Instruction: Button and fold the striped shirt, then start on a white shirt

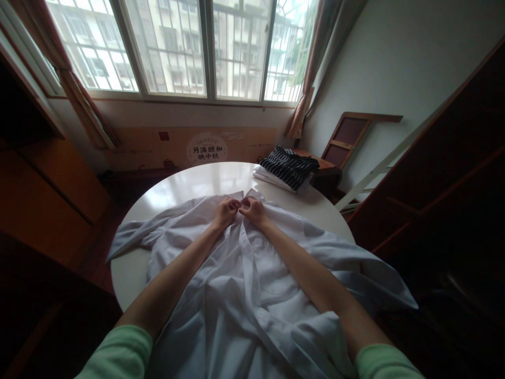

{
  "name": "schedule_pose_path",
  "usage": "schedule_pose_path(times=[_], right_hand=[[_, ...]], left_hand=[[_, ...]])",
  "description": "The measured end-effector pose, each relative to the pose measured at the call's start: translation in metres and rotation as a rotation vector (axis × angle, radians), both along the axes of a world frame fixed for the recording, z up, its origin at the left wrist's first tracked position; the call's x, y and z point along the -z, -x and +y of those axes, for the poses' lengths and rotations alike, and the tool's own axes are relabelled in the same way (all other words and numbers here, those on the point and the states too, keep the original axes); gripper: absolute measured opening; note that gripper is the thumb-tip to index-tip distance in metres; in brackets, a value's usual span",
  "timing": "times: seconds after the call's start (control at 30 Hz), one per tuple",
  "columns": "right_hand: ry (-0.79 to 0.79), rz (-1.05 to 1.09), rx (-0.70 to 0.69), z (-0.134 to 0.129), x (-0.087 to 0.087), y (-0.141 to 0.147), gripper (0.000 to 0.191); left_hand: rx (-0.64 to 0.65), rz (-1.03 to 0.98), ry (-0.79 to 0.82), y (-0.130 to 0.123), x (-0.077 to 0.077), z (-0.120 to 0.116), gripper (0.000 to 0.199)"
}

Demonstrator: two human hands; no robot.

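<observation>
A white shirt (221, 295) lies spread over the round white table, its collar toward the window and its sleeves reaching out to both sides. My left hand (228, 211) pinches the shirt's front edge just below the collar. Close beside it, my right hand (252, 210) has its fingers pressed together on the opposite front edge. The fingertips of both hands nearly meet at the shirt's opening. Whatever small part lies between them is too small to make out.
Folded clothes, a black-and-white striped one (290, 166) on top of white ones, lie at the back right of the white table (189, 179). Behind stand a printed cardboard box (150, 147) and a wooden chair (343, 137). A dark wooden panel rises at the right.
</observation>
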State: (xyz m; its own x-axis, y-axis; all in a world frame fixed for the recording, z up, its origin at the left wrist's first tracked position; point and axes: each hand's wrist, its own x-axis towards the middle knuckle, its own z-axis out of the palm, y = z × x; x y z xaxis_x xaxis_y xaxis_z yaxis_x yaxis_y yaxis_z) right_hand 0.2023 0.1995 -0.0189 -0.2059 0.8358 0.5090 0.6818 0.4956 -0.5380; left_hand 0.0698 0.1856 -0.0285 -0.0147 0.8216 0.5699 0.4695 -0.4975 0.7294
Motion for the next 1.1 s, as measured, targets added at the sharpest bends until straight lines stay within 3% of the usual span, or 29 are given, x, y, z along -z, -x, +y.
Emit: schedule_pose_path(times=[0.3,0.8,0.97,1.1], right_hand=[[-0.187,-0.031,-0.012,0.0,0.0,0.001,0.012],[-0.225,0.043,-0.041,-0.004,-0.001,-0.001,0.01],[-0.211,0.045,-0.039,-0.004,-0.002,0.0,0.007],[-0.18,0.037,-0.032,-0.004,-0.001,0.0,0.01]], left_hand=[[-0.01,0.1,-0.05,-0.001,0.0,0.0,0.015],[-0.003,0.175,-0.109,-0.003,0.002,0.0,0.014],[-0.02,0.198,-0.111,-0.004,-0.002,-0.006,0.027],[-0.044,0.247,-0.084,-0.004,-0.006,-0.011,0.015]])
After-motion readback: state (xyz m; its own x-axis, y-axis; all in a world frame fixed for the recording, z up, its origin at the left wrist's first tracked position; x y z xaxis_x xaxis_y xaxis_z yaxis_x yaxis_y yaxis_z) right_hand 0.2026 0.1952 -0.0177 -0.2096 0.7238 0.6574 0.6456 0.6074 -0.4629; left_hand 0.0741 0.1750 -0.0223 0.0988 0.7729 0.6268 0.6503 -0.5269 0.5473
